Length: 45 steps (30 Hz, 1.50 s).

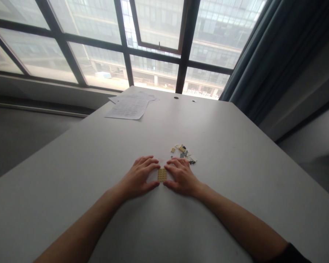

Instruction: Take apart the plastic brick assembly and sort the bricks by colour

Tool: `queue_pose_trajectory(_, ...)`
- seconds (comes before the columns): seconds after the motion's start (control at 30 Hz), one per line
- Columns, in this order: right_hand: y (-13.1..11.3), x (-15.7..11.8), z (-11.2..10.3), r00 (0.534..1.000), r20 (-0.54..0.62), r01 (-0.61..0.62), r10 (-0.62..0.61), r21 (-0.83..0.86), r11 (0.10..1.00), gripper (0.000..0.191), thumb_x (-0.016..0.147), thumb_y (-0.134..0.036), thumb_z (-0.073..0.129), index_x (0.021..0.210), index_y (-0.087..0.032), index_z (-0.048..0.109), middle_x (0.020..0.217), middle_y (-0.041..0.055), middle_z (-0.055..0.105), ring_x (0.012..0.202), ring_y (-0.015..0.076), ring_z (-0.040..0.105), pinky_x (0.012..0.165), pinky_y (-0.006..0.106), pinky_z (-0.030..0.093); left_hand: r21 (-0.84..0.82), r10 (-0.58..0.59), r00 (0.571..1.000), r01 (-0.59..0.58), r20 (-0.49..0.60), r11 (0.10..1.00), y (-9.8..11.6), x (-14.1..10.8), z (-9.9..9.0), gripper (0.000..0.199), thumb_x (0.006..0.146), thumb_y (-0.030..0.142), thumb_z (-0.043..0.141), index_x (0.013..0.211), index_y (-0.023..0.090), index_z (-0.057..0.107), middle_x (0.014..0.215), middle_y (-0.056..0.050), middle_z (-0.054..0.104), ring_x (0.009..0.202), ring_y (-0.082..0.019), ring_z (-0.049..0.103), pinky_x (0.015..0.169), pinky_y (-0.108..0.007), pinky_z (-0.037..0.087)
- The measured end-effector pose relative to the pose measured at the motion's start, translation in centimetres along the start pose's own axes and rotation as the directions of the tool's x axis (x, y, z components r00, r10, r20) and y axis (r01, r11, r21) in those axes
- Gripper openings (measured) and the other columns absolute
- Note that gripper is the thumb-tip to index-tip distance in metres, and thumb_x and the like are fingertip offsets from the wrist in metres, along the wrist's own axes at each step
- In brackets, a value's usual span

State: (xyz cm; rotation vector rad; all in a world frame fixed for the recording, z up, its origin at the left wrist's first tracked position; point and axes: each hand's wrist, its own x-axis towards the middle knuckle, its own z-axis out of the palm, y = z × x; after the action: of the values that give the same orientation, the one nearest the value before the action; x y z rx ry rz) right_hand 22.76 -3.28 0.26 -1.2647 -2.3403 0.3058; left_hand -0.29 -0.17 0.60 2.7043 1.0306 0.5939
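Note:
A small tan studded building-block plate (162, 175) lies flat on the white table between my hands. My left hand (142, 175) rests at its left side, with the thumb and index fingertips at the near and far left corners. On the opposite side, my right hand (183, 176) has its thumb and index fingertips at the right corners. Together they hold the plate by its edges. Just beyond my right hand is a loose pile of small building bricks (182, 149) in tan, white, grey and black. My right fingers partly hide the pile's near side.
The white table (235, 153) stretches away to a large window (159, 47). Printed paper sheets (130, 106) lie at the far left of the tabletop. Two small holes (176, 98) show near the far edge. A dark blue curtain (257, 65) hangs on the right.

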Motion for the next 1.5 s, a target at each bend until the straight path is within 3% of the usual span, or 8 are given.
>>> queue_pose_trajectory(0.4, -0.3, 0.5, 0.4, 0.999, -0.022, 0.033, -0.034, -0.014, 0.999, 0.044, 0.076, -0.045, 0.069, 0.112, -0.022, 0.061, 0.122, 0.0081, 0.059, 0.124, 0.0274, 0.04, 0.106, 0.047, 0.021, 0.012, -0.019, 1.0, 0.019, -0.006, 1.0, -0.3, -0.1, 0.2, 0.04, 0.078, 0.045, 0.061, 0.112, 0.024, 0.06, 0.125, -0.008, 0.058, 0.126, -0.031, 0.042, 0.107, -0.049, 0.03)
queue_pose_trajectory(0.6, 0.3, 0.8, -0.4, 0.995, -0.101, 0.007, -0.008, -0.013, 1.0, 0.042, 0.074, -0.043, 0.072, 0.108, -0.022, 0.063, 0.12, 0.0088, 0.059, 0.121, 0.0271, 0.043, 0.105, 0.045, 0.024, -0.039, -0.028, 1.0, 0.028, -0.009, 0.999, 0.0, 0.1, -0.1, 0.044, 0.076, 0.041, 0.063, 0.116, 0.023, 0.058, 0.126, -0.008, 0.058, 0.126, -0.03, 0.042, 0.107, -0.048, 0.03)
queue_pose_trajectory(0.87, -2.2, 2.7, 0.8, 0.988, -0.019, 0.154, -0.155, -0.022, 0.988, 0.041, 0.076, -0.047, 0.068, 0.107, -0.02, 0.062, 0.124, 0.0094, 0.059, 0.125, 0.0276, 0.04, 0.106, 0.047, 0.02, -0.205, -0.18, 0.959, 0.135, -0.219, 0.969, -1.1, -0.1, -1.2, 0.036, 0.075, 0.02, 0.05, 0.11, 0.021, 0.053, 0.119, -0.007, 0.058, 0.12, -0.025, 0.047, 0.103, -0.044, 0.037)
queue_pose_trajectory(1.2, -1.8, 2.1, 1.1, 0.995, -0.006, 0.099, -0.1, -0.031, 0.995, 0.043, 0.073, -0.043, 0.071, 0.108, -0.02, 0.062, 0.125, 0.0094, 0.057, 0.123, 0.0277, 0.04, 0.105, 0.047, 0.02, -0.085, -0.097, 0.993, 0.091, -0.066, 0.992, -0.4, -0.1, -0.9, 0.039, 0.071, 0.021, 0.055, 0.11, 0.021, 0.056, 0.121, -0.006, 0.059, 0.125, -0.027, 0.043, 0.107, -0.045, 0.03)
queue_pose_trajectory(1.5, -1.7, 1.3, 0.6, 0.996, -0.084, 0.029, -0.031, -0.033, 0.999, 0.055, 0.076, -0.054, 0.067, 0.118, -0.02, 0.057, 0.122, 0.0103, 0.057, 0.117, 0.0269, 0.045, 0.103, 0.044, 0.026, -0.032, -0.081, 0.995, 0.079, -0.063, 0.996, -0.9, -0.4, -0.4, 0.037, 0.073, 0.024, 0.055, 0.11, 0.022, 0.058, 0.123, -0.005, 0.059, 0.125, -0.027, 0.042, 0.108, -0.046, 0.03)
